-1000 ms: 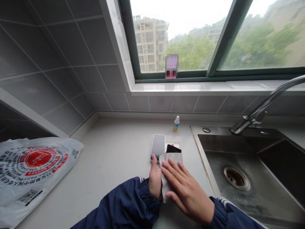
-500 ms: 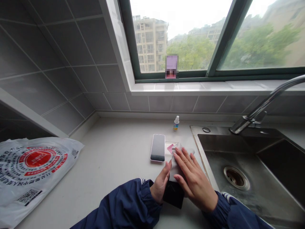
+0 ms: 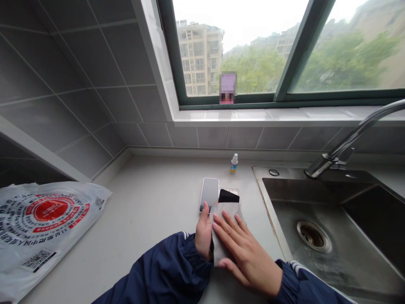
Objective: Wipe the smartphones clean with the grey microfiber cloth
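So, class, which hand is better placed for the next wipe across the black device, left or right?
Probably the right hand: it lies flat on the grey cloth, which covers part of the black device. The left hand seems occupied, holding the device's left side.

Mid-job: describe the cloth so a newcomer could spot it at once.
Start at the steel sink on the right, then look left over the pale counter. The cloth lies under the flat right hand, a black device poking out beyond it. Its light grey colour and zigzag edge set it apart from that dark device.
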Demonstrator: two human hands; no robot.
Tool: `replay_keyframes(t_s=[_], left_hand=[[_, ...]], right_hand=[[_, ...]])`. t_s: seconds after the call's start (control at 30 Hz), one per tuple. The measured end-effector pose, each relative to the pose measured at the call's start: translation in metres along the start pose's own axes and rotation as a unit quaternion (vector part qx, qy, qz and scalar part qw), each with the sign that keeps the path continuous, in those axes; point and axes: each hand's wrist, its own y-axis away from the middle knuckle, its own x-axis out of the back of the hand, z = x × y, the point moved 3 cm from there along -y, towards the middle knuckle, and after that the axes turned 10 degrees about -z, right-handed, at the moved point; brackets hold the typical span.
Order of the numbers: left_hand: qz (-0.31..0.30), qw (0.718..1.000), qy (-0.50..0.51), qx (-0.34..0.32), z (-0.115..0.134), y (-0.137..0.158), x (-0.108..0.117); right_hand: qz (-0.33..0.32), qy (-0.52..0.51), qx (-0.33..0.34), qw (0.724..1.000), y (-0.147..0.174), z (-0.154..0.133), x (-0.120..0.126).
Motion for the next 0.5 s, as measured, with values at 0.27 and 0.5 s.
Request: replay_keyframes(t_s=[0.27,0.5], left_hand=[[0.044,0.998,-0.029,-0.037,0.019,0.001,0.000],[0.011,0.995,-0.041,-0.091,0.021,-0.003,-0.003]], right_hand=[[-0.031,-0.011,0.058,0.998,0.001,-0.016,0.008],[0.008,0.001,0.043,0.999,0.004,-0.007,0.007]])
